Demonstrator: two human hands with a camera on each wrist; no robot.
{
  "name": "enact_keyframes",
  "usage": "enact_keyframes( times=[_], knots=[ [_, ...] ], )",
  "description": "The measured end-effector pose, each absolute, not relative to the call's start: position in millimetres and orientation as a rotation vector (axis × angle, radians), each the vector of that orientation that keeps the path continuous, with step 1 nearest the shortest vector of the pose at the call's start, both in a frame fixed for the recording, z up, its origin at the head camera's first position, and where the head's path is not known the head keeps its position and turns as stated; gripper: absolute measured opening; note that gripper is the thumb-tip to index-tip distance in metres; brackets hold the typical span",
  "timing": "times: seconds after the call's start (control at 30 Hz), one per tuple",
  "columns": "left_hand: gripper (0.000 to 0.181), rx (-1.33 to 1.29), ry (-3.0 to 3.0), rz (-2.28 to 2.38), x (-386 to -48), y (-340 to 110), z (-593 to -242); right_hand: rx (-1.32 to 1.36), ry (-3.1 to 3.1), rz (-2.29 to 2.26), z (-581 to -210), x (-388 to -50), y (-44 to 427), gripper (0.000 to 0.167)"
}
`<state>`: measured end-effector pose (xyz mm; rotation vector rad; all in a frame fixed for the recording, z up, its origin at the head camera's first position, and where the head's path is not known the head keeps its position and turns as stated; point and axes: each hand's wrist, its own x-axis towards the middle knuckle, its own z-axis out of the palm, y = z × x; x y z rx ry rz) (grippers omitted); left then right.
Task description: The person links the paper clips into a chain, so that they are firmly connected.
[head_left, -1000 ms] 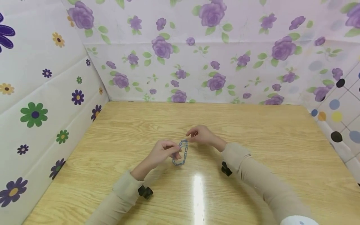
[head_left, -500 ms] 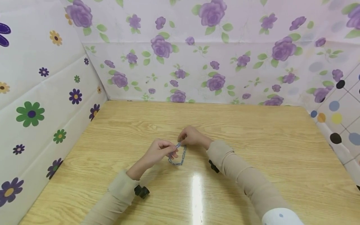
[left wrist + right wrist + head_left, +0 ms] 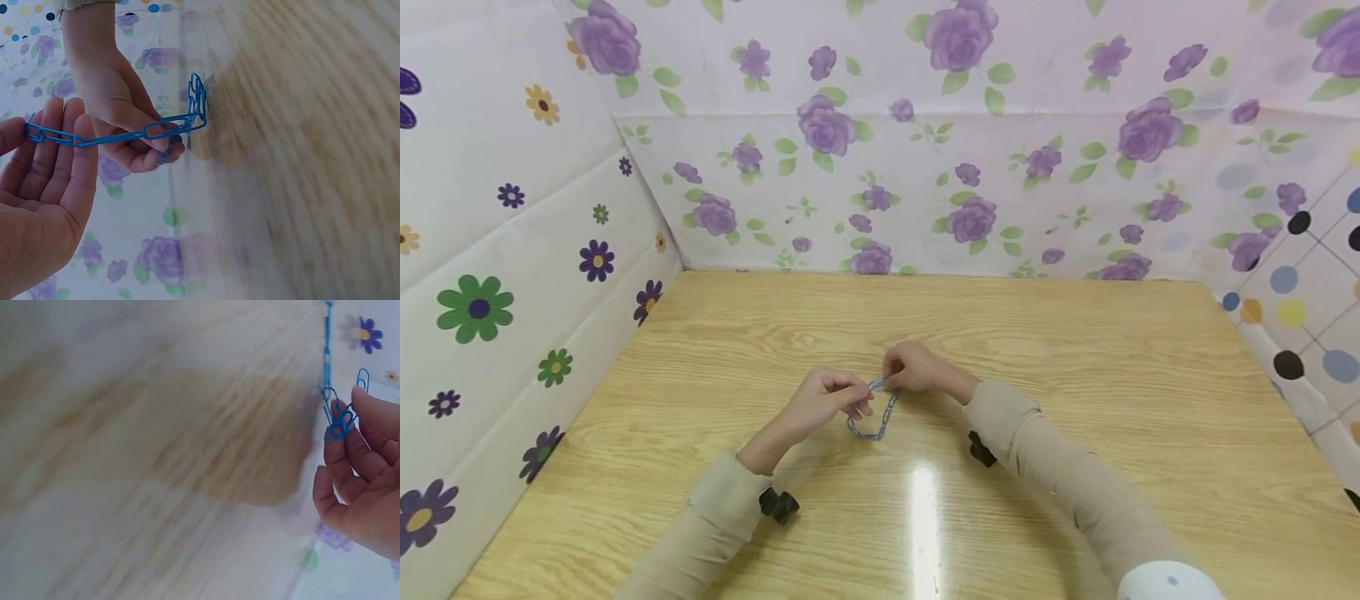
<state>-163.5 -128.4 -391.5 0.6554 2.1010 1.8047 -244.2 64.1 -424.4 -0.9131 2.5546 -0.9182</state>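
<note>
A chain of blue paper clips (image 3: 888,412) hangs in a loop between the two hands, over the middle of the wooden table (image 3: 1037,350). My left hand (image 3: 820,406) pinches one part of it between thumb and fingers. Across from it, my right hand (image 3: 917,367) pinches another part at the upper right. In the left wrist view the linked paper clips (image 3: 112,138) stretch from the left hand (image 3: 47,187) towards the right hand (image 3: 115,100). Several clips bunch at the fingertips of the right hand (image 3: 365,465) in the right wrist view, a single paper clip (image 3: 363,378) sticking up by the thumb.
A floral sheet (image 3: 887,150) rises behind the table's far edge. Flower-printed cloth (image 3: 512,250) stands on the left, and dotted cloth (image 3: 1311,333) on the right. Dark wrist cameras sit below both cuffs. A bright reflection lies on the front of the table.
My right hand has come left and down to the chain and now pinches it, after hovering by its top a second ago. My left hand has shifted slightly left, still holding the chain.
</note>
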Motion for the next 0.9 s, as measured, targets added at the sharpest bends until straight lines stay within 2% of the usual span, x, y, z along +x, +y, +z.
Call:
enact_keyframes(
  times=[0.2,0.47,0.73,0.9],
  knots=[
    [0.022,0.686,2.092,1.791,-168.8,-124.0,-391.0,-1.014,2.551,-1.061,-411.8,-231.3,83.3,0.005],
    [0.028,0.702,2.075,1.758,-173.7,-114.9,-389.4,-1.071,2.627,-1.224,-392.6,-208.0,104.2,0.007],
    [0.024,0.743,2.038,1.780,-180.4,-98.7,-384.9,-1.147,2.720,-1.338,-376.4,-190.0,119.6,0.007],
    [0.024,0.791,2.003,1.777,-185.3,-85.2,-382.9,-1.179,2.803,-1.399,-373.1,-182.0,127.6,0.013]
  ],
)
